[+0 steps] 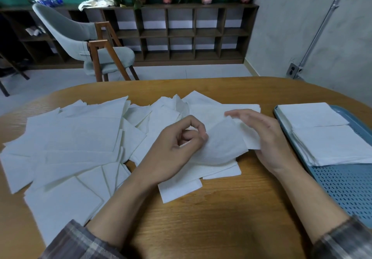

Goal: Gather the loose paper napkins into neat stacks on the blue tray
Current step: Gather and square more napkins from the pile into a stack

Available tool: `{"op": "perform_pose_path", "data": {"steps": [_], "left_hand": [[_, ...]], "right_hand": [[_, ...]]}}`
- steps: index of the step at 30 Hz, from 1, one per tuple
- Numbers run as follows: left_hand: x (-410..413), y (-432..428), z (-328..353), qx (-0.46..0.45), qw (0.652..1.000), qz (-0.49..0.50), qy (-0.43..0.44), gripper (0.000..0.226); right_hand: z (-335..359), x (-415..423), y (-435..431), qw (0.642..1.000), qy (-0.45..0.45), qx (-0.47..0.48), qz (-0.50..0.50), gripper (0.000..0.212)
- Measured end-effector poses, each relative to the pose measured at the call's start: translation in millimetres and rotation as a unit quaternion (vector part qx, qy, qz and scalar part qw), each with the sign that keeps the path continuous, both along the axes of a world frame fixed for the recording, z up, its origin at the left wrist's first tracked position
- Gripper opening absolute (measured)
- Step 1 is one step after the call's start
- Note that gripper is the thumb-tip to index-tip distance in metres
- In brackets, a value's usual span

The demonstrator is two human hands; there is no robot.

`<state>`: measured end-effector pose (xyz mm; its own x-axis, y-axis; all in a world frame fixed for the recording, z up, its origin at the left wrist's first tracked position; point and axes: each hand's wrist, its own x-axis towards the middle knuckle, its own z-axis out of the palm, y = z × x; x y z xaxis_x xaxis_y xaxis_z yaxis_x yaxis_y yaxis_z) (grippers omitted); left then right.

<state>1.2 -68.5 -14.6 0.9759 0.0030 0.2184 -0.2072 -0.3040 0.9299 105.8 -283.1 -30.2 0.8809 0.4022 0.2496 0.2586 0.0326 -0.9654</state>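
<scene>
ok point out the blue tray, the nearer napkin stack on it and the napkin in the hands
blue tray (342, 188), head view, bare perforated floor near its front
nearer napkin stack (334, 143), head view, middle of its top sheet
held napkin (221, 142), head view, centre of the curved sheet

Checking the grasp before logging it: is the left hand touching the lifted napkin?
Touching. The head view shows the left hand pinching the left edge of the lifted napkin between thumb and forefinger.

Loose napkins (70, 137) are presenting plain white. Tray (346, 188) is presenting blue, carrying a perforated dot pattern. Table (211, 218) is showing tan wood grain. Sleeves (80, 242) are showing grey plaid.
</scene>
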Motion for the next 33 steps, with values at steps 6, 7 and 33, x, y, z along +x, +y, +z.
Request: {"op": "perform_pose_path", "data": {"steps": [6,7,33], "left_hand": [[3.4,-3.8,-3.8,0.008,0.993,0.106,-0.053,0.004],[3.7,-3.6,-5.0,0.007,0.991,0.121,-0.056,0.008],[5.9,-2.9,-10.6,0.146,0.95,0.219,-0.166,0.037]], "right_hand": [[6.6,-16.4,6.1,0.997,0.006,-0.047,0.065,0.02],[7.8,-17.4,7.0,0.997,0.005,-0.053,0.058,0.018],[12.2,-22.5,11.6,0.997,0.007,0.006,0.075,0.066]]}}
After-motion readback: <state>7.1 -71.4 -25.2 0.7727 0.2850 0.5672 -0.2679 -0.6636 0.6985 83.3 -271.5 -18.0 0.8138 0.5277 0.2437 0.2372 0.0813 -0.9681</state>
